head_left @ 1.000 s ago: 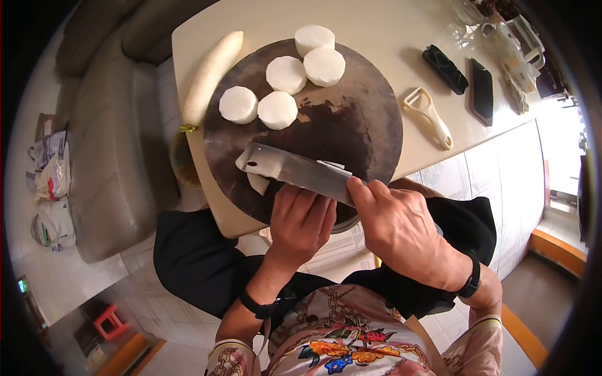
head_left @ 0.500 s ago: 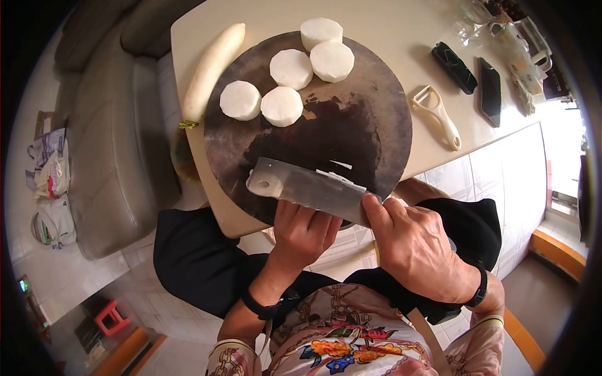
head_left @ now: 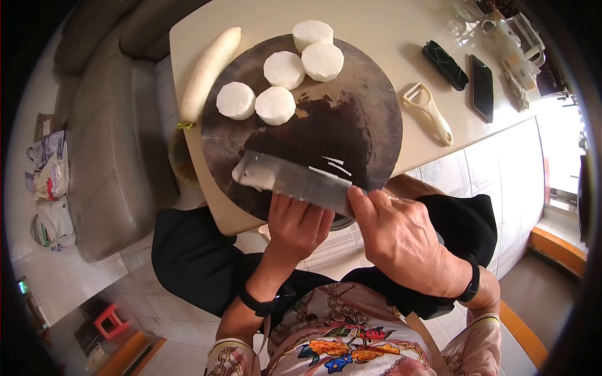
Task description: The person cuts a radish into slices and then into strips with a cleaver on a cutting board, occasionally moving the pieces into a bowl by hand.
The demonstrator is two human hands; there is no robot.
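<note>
My right hand [head_left: 401, 238] grips a cleaver [head_left: 301, 178] at its handle end, with the wide blade reaching left over the board. Beneath the blade, my left hand [head_left: 296, 222] is closed with its fingers curled against a white radish piece [head_left: 252, 174]. Most of that piece is hidden by the cleaver; its pale end shows past the blade's left tip. Thin white slivers [head_left: 338, 168] lie on the round wooden chopping board [head_left: 382, 119] and along the blade's upper edge. Several thick peeled radish rounds [head_left: 274, 106] stand on the board's far side.
A whole white radish [head_left: 210, 69] lies left of the board on the table [head_left: 376, 28]. To the right are a cream peeler [head_left: 429, 113], a black object [head_left: 445, 65] and a dark phone-like slab [head_left: 481, 88]. Plastic bags [head_left: 517, 56] crowd the far right corner.
The cleaver and both hands have shifted slightly left. Another white sliver now lies on the board beside the blade, and more of the radish piece's end is visible.
</note>
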